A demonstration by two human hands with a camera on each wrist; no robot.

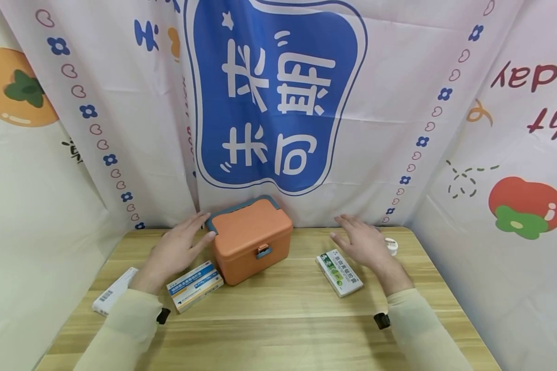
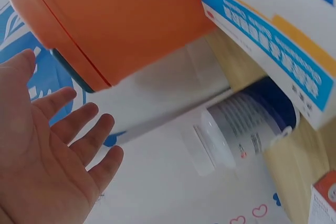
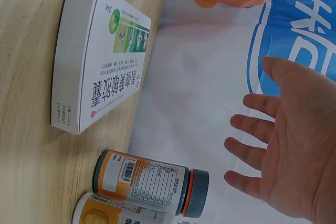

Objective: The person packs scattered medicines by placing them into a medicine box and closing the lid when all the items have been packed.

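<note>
An orange lidded box (image 1: 252, 232) with a blue handle and front latch stands closed at the back of the table. My left hand (image 1: 178, 250) hovers beside its left end, fingers spread and holding nothing; the left wrist view shows a gap between the fingers and the orange box (image 2: 126, 24). A blue-and-white medicine box (image 1: 195, 286) lies below that hand. My right hand (image 1: 364, 242) is held over the right side, fingers extended, palm bare. Below it lies a white-and-green medicine box (image 1: 339, 273), apart from the fingers.
A white carton (image 1: 113, 291) lies at the far left. The left wrist view shows a white-capped bottle (image 2: 247, 121). On the right stand a dark-capped bottle (image 3: 147, 182) and an orange-and-white container (image 3: 115, 213). Printed curtains (image 1: 380, 129) enclose the wooden table (image 1: 278, 330).
</note>
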